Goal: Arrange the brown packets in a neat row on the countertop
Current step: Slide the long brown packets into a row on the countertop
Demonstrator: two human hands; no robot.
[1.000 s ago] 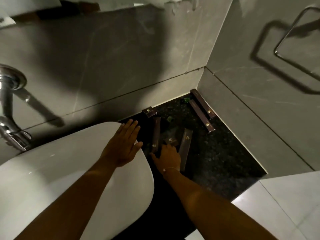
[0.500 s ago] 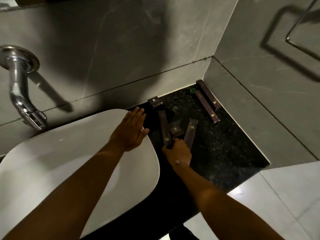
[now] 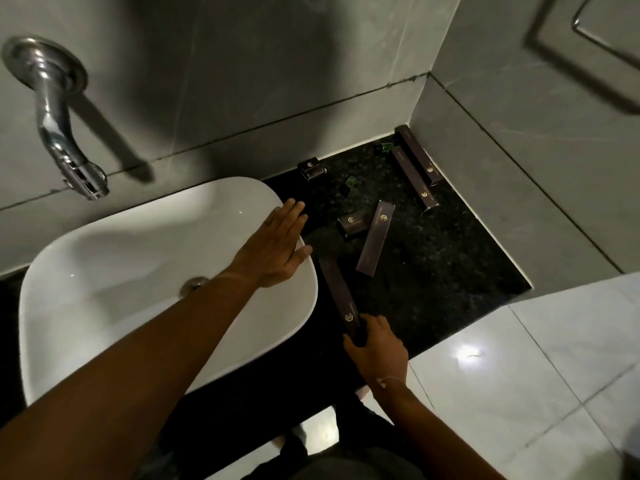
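Six brown packets on the black speckled countertop (image 3: 450,265), scattered, not in a row

Right hand (image 3: 375,348) clenched round near end of one long packet (image 3: 337,296); far end of it lost in shadow beside the white basin (image 3: 104,306), near the front edge of the counter

Left hand (image 3: 277,247) flat, fingers straight, resting on basin rim, grasping nothing

Second long packet (image 3: 375,239) lying loose mid-counter, tilted; short packet (image 3: 353,224) just beside its far half, touching or not: cannot tell

Two long packets by right wall: inner one (image 3: 414,176), outer one (image 3: 419,154) against the tile, side by side

Another short packet (image 3: 312,168) at back wall

Two small green items (image 3: 351,183) and (image 3: 386,147) among them, too small and dark to identify

Chrome spout (image 3: 62,109) above basin, blurred

Towel ring (image 3: 602,32) cut off at top right edge
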